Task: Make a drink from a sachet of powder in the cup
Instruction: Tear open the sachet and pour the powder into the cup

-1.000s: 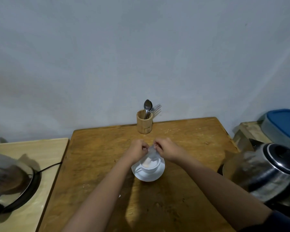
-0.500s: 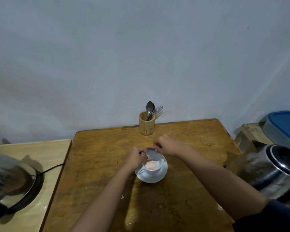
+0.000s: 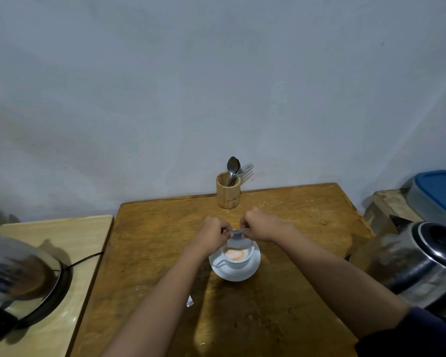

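Note:
A white cup (image 3: 238, 261) stands on a white saucer (image 3: 245, 273) in the middle of the brown wooden table (image 3: 281, 292). Pale orange powder (image 3: 234, 254) lies inside the cup. A small silvery sachet (image 3: 238, 238) hangs mouth-down just above the cup's far rim. My left hand (image 3: 213, 234) pinches its left top corner and my right hand (image 3: 260, 225) pinches its right top corner. Both hands are closed on the sachet.
A wooden holder (image 3: 228, 191) with a spoon (image 3: 232, 167) and fork stands at the table's back edge. A steel kettle (image 3: 420, 264) sits at the right, another kettle (image 3: 18, 276) on a base at the left side table. A torn scrap (image 3: 190, 302) lies near my left forearm. A blue-lidded container (image 3: 439, 194) is far right.
The sachet has been lifted and held level over the cup, and the orange powder now shows in the cup. The view has shifted slightly.

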`<state>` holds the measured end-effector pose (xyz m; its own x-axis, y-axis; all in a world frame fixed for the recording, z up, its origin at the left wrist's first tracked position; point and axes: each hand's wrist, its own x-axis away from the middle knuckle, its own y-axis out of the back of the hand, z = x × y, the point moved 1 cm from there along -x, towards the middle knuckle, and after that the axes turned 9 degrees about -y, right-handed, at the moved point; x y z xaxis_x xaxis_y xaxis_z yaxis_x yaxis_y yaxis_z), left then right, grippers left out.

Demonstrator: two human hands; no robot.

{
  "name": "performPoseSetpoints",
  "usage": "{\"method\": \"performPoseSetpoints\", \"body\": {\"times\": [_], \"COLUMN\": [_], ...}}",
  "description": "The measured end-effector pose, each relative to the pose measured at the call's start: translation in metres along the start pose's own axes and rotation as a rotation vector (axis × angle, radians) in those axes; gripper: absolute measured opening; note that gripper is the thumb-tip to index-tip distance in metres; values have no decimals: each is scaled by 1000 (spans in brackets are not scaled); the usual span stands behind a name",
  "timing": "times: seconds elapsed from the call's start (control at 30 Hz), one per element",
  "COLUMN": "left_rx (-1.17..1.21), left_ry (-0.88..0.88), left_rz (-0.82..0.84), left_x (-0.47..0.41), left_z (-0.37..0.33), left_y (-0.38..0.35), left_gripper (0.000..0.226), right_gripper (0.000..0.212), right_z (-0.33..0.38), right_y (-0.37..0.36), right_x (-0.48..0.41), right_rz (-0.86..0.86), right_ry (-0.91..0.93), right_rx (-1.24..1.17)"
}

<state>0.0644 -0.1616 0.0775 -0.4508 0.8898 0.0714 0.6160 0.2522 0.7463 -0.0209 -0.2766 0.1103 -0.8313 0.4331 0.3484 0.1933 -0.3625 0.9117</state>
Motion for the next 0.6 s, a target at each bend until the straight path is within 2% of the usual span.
{"method": "performPoseSetpoints", "body": {"times": [0.1, 0.3, 0.43, 0.53, 0.6], "left_rx": [-6, -76, -114, -87, -85], "left_ry": [-60, -134, -165, -162, -145], "left_rz": [-8, -111, -185, -182, -183], "left_x": [1, 4, 5, 8, 9], "left_z": [-1, -1, -3, -3, -3], "left_y": [0, 4, 2, -2, -5], "left_gripper": [16, 18, 18, 18, 18], "right_gripper": [14, 11, 26, 11, 9], "right_z": [-2, -1, 8, 9, 7], "right_y": [2, 5, 0, 2, 2], "right_x": [1, 5, 5, 4, 3], "right_rz": [-38, -20, 19, -64, -48], "right_ry": [-18, -11, -30, -113, -141], "right_rx": [3, -7, -5, 29, -10]}}
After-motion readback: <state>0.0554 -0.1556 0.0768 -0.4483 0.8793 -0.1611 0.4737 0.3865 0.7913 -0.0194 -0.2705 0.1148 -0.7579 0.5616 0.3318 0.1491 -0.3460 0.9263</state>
